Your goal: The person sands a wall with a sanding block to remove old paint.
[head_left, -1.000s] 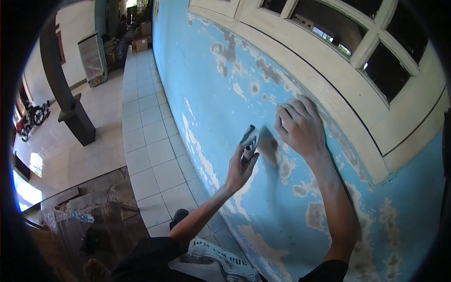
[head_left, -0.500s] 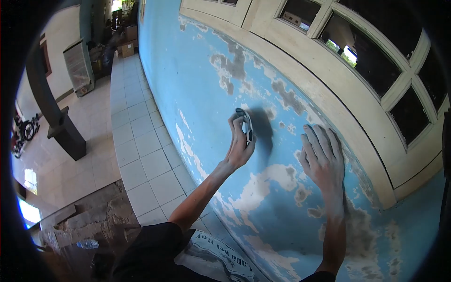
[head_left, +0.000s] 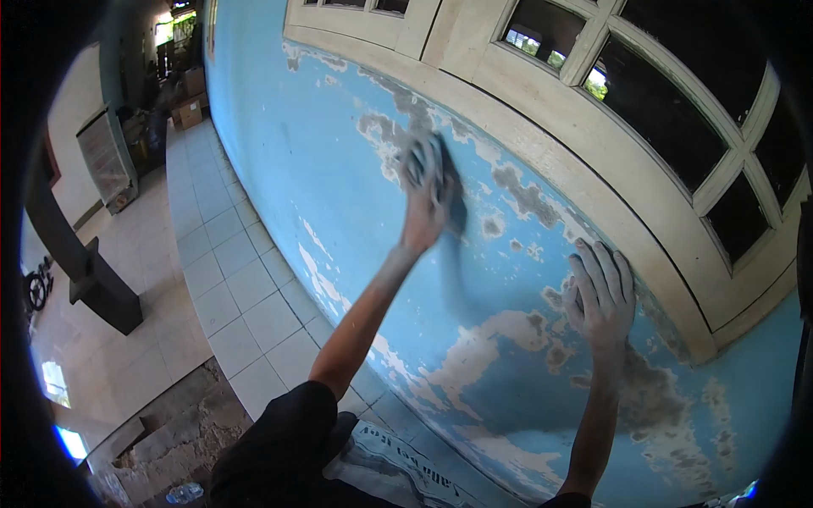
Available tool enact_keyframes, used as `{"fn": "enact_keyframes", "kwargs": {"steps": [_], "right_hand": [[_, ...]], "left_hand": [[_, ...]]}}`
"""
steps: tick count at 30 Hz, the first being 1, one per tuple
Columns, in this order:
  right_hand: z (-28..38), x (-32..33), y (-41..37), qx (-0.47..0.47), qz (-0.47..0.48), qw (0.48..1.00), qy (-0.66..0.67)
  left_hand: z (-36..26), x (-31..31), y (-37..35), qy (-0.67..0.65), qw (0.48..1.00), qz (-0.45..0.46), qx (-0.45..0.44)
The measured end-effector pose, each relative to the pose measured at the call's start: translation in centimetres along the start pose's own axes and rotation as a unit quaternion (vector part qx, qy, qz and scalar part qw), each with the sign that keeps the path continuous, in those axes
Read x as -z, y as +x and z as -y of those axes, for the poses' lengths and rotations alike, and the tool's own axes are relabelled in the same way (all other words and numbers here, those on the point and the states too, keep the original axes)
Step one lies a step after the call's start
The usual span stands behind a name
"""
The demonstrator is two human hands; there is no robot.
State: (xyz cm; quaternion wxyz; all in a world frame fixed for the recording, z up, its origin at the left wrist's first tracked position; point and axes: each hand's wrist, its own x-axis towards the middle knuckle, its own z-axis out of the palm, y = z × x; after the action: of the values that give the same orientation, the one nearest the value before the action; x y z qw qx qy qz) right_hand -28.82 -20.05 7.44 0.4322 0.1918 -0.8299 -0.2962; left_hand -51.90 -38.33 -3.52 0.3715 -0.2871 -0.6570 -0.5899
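My left hand (head_left: 426, 199) is closed around a dark folded piece of sandpaper (head_left: 416, 162), blurred by motion, at the peeling upper part of the blue wall (head_left: 339, 199). Its shadow falls on the paint just to the right. Palm against the wall below the window frame, my right hand (head_left: 605, 296) lies with its fingers stretched out and holds nothing. Pale dust coats both hands. Grey and white patches show around them where paint has come off.
Above the wall runs a cream wooden window frame (head_left: 542, 127) with dark panes. A ledge of white tiles (head_left: 246, 305) follows the wall's foot. Further left stand a dark pillar (head_left: 106, 292) and a glass-fronted cabinet (head_left: 107, 161). A plastic bottle (head_left: 184, 493) lies on the broken ground.
My left hand has moved up the wall with the sandpaper, onto a grey bare patch. My right hand sits slightly further right in view, still flat. The view has shifted a little.
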Motion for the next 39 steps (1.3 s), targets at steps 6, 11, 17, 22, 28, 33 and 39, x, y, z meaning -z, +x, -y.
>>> {"fn": "enact_keyframes", "kwargs": {"steps": [6, 11, 17, 22, 28, 33, 39], "right_hand": [[0.1, 0.0, 0.2, -0.017, 0.020, 0.999, -0.043], [0.2, 0.1, 0.4, -0.030, 0.051, 0.996, -0.068], [0.6, 0.0, 0.8, -0.046, 0.065, 0.994, -0.076], [0.6, 0.0, 0.5, -0.049, 0.105, 0.986, -0.119], [0.5, -0.1, 0.4, -0.043, 0.107, 0.985, -0.125], [0.3, -0.3, 0.5, -0.035, 0.088, 0.989, -0.113], [0.4, -0.2, 0.5, -0.042, 0.078, 0.991, -0.101]], "left_hand": [[-0.8, -0.9, -0.6, -0.036, 0.993, 0.068, -0.093], [-2.0, 0.7, 2.7, -0.074, 0.994, 0.072, -0.045], [-3.5, -0.6, -0.6, -0.033, 0.967, 0.178, -0.180], [-2.2, -0.5, 0.7, -0.052, 0.986, 0.096, -0.128], [-2.0, -0.3, 1.7, -0.046, 0.993, 0.045, -0.102], [-0.9, 0.8, 2.1, -0.167, 0.984, 0.054, -0.032], [-1.3, 0.2, 1.2, -0.060, 0.989, 0.070, -0.118]]}}
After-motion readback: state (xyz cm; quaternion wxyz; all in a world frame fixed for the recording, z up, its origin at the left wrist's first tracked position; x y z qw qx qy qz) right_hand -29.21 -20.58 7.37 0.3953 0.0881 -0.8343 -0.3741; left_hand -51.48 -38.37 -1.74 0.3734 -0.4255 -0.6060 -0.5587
